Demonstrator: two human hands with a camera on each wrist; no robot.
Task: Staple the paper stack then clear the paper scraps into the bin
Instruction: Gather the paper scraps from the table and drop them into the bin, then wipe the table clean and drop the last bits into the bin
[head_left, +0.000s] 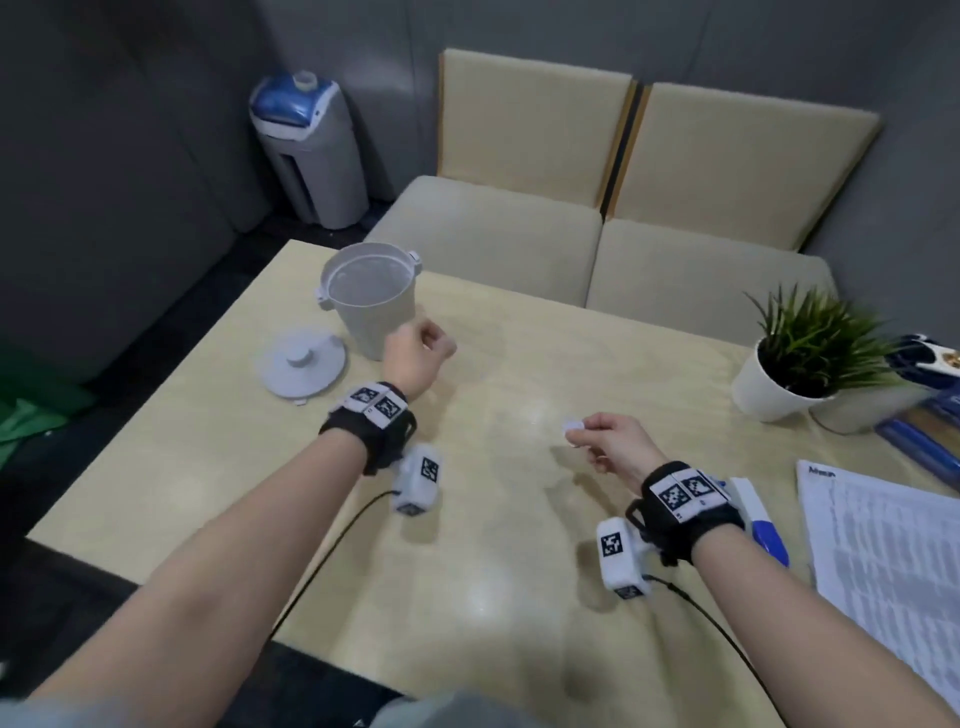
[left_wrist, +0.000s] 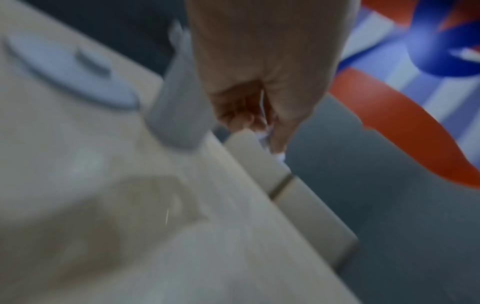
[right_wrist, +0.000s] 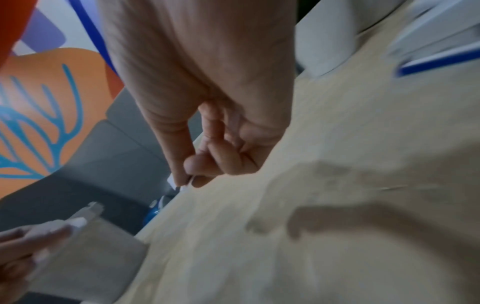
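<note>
A white bin (head_left: 371, 301) stands open on the table's far left, its lid (head_left: 301, 364) lying beside it. My left hand (head_left: 434, 338) hovers right next to the bin's near side, fingers curled; in the blurred left wrist view bits of white paper scrap (left_wrist: 263, 138) show inside the left hand (left_wrist: 249, 121). At the table's middle, my right hand (head_left: 582, 431) pinches a small white paper scrap (head_left: 571, 427) between thumb and forefinger, just above the surface; the right wrist view shows that scrap (right_wrist: 182, 184) too. The printed paper stack (head_left: 883, 561) lies at the right, with a white-and-blue stapler (head_left: 763, 519) beside it.
A potted plant (head_left: 800, 358) stands at the table's right edge with blue books (head_left: 919, 441) behind it. Beige bench seats (head_left: 571, 249) run along the far side. A water dispenser (head_left: 306, 150) stands on the floor at the back left.
</note>
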